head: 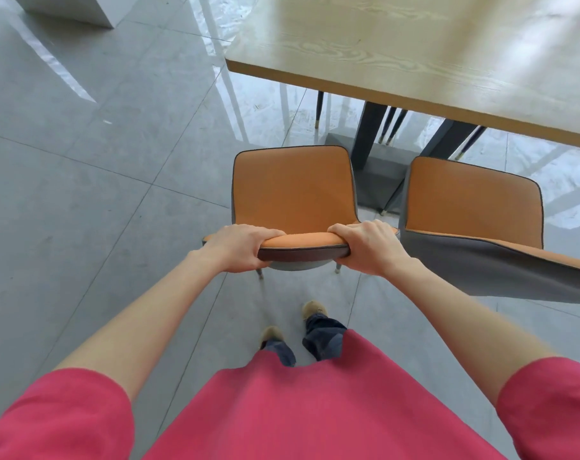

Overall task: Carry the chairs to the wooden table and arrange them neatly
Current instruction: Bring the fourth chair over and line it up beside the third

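Head view, looking down over a red shirt [315, 410].

Hands: left hand [240, 249] and right hand [370, 249] are both clamped on the top edge of the backrest of the orange chair [293, 194], one at each end, fingers curled over the front and thumbs behind. Hands are apart, with a short span of backrest between them.

Position of task items: the held chair faces the wooden surface [414, 54], seat pointing toward its near edge. The seat front is near that edge but apparently not yet under it. Two chair legs show below the backrest; cannot tell whether they touch the floor [83, 161] or are lifted.

A second chair [474, 207] stands just beside it on the right, also facing the surface, apparently a little closer in. More chair legs [393, 122] show on the far side, under the top, so some seats seem to be already placed there.

Progress (judgement): well along on this side. One chair looks set, and the held one is at its spot but apparently needs to be pushed in and squared with its neighbour. Whether more chairs wait out of view cannot be told.

Containers: none in view. Nothing is visible on the shown part of the surface.
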Tool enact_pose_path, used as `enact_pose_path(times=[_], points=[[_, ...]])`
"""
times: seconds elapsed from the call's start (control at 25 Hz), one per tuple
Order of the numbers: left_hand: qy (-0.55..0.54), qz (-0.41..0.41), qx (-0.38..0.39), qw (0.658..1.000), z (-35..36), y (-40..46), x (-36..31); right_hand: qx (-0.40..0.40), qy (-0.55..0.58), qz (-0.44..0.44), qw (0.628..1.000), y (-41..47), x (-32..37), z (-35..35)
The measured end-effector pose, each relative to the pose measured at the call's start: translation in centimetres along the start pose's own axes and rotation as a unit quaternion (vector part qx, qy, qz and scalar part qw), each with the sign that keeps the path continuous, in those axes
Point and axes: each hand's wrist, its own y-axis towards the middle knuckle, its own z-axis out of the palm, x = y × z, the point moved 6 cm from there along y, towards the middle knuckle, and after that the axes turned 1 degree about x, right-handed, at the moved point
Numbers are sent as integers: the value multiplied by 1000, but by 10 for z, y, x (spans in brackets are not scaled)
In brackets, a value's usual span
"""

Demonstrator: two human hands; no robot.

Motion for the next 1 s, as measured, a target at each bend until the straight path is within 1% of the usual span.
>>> enact_pose_path(times=[0.32, 0.48, 0.52, 0.56, 0.6, 0.64, 0.68, 0.72, 0.76, 0.8, 0.84, 0.88, 0.92, 0.96, 1.0], points=[[18, 84, 43, 995, 13, -18, -22, -21, 21, 104, 994, -59, 21, 15], [32, 84, 88, 992, 19, -22, -20, -29, 39, 127, 991, -69, 32, 18], [6, 71, 104, 992, 20, -23, -18, -10, 39, 130, 991, -70, 34, 18], [-50, 55, 109, 991, 18, -25, -17, 21, 57, 134, 989, -70, 33, 18], [-126, 36, 95, 987, 14, -24, -13, 58, 107, 147, 982, -72, 30, 18], [-194, 12, 60, 979, 9, -22, -7, 85, 186, 169, 964, -73, 27, 16], [-234, -20, 13, 972, 4, -19, 4, 85, 269, 201, 938, -75, 24, 13], [-244, -61, -30, 967, 0, -17, 16, 53, 335, 246, 908, -75, 16, 11], [-241, -108, -55, 963, -1, -16, 30, 7, 373, 302, 877, -77, 4, 12], [-246, -158, -61, 954, 2, -16, 42, -29, 384, 365, 848, -79, -7, 15], [-266, -204, -51, 941, 8, -17, 52, -39, 381, 424, 821, -83, -17, 21], [-303, -248, -33, 920, 16, -17, 60, -27, 382, 471, 795, -87, -26, 28], [-351, -291, -16, 890, 25, -18, 66, -10, 400, 503, 766, -90, -32, 35], [-410, -330, -10, 850, 30, -19, 70, 2, 435, 525, 731, -91, -36, 41], [-478, -361, -13, 801, 32, -20, 72, 8, 478, 542, 692, -92, -40, 46]])
